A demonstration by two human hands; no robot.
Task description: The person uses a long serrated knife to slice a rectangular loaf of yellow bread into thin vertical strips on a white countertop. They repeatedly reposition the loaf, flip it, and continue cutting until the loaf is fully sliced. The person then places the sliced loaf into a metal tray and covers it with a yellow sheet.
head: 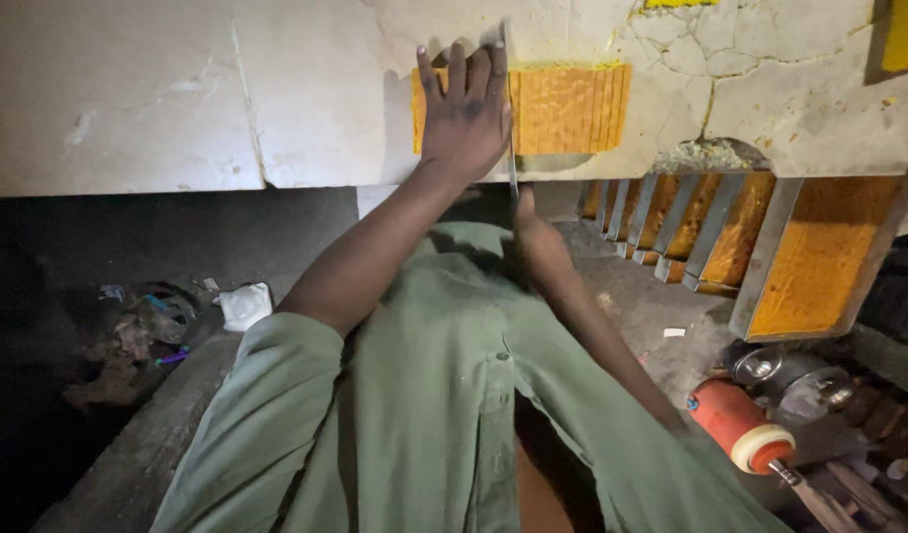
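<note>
1. I am pressing my left hand (464,109) flat, fingers spread, on an orange slab (563,109) that is lying on the pale, cracked stone counter (178,89) — the palm is covering the slab's left part

2. My right hand (535,237) is sitting lower, at the counter's front edge, closed around the handle of a long thin knife (510,128); the blade is running up across the slab just beside my left hand's fingers

3. The two hands are apart — one is holding the slab down, the other is clamped on the knife

4. To the right of the blade the slab is showing a row of narrow parallel lines, so I am judging that part already cut into strips; the part under my palm is hidden, and I cannot tell whether it is cut

5. Below the counter on the right, metal trays (701,227) are leaning in a row with the same orange stuff inside, and a bigger tray (829,257) beside them is looking full and uncut — by my reckoning a good deal of slicing is still waiting

6. A red and white bottle (740,429) is lying on the floor at lower right, and scraps of litter (148,326) are lying in the dark at the left
</note>
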